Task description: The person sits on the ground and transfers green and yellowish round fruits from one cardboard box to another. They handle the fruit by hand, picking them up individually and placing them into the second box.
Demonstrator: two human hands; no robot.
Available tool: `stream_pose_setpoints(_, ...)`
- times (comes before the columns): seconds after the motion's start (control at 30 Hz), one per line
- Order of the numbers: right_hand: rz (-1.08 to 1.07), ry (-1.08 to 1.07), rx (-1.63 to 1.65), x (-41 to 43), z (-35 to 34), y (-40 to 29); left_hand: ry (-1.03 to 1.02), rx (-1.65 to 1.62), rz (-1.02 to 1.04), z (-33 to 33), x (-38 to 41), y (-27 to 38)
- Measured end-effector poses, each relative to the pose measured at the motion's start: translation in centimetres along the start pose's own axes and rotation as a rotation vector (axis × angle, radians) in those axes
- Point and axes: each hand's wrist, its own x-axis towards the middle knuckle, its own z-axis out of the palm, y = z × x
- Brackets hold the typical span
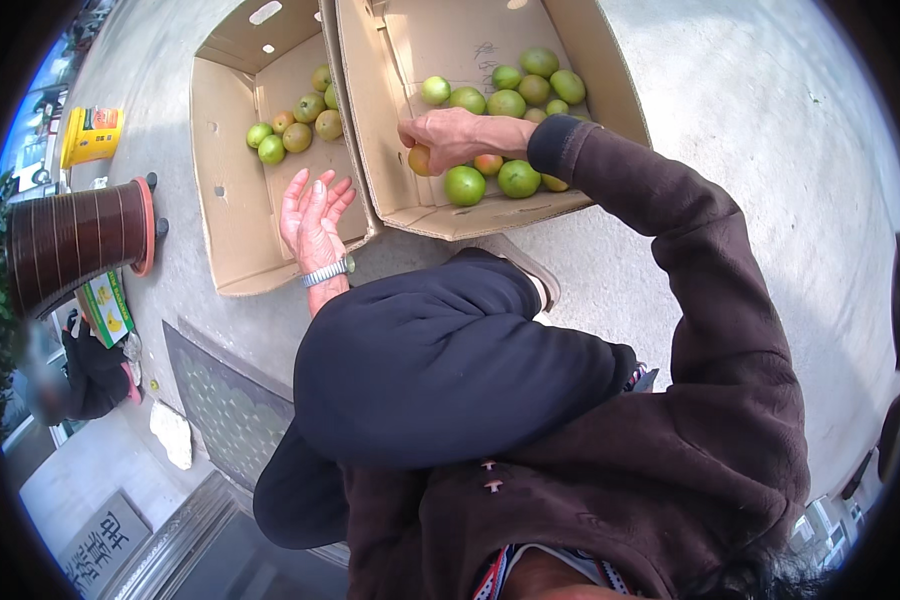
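Note:
Two cardboard boxes stand side by side on the ground before me. The right box [495,217] holds several green and reddish tomatoes [519,178]. My right hand [450,135] reaches into it with the fingers bent around an orange-tinged tomato [419,160], near that box's left wall. Only part of this tomato shows beneath the hand. Over the near end of the left box [229,187], my left hand [319,217] is palm up with its fingers apart and nothing in it. Farther back in that box lies a loose cluster of green and brownish tomatoes [298,137].
A tall brown glazed pot [82,240] stands to the left, with a yellow bucket [94,136] beyond it. Near a banana carton [106,307], a person [94,371] in dark clothes is low to the ground. A dark mat [229,397] lies beside my legs.

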Motion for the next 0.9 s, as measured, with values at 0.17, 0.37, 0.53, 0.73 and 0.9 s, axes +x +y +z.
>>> stream_pose_setpoints(0.17,-0.035,-0.192,-0.134,2.8,5.5,1.2,-0.018,0.053,0.023,0.9,-0.1,0.4)
stream_pose_setpoints(0.37,-0.171,-0.096,-0.318,2.9,8.2,2.4,-0.008,0.053,0.038,1.0,-0.1,0.8)
stream_pose_setpoints(0.53,-0.222,-0.07,-0.351,2.6,7.1,2.3,-0.009,0.049,0.04,1.0,-0.2,0.8)
stream_pose_setpoints(0.73,-0.036,0.213,-0.092,2.0,0.3,2.8,-0.012,0.03,0.04,1.1,-0.1,0.7)
stream_pose_setpoints(0.9,0.114,0.467,0.026,1.5,-2.9,5.1,0.002,-0.041,0.015,0.4,0.2,1.0)
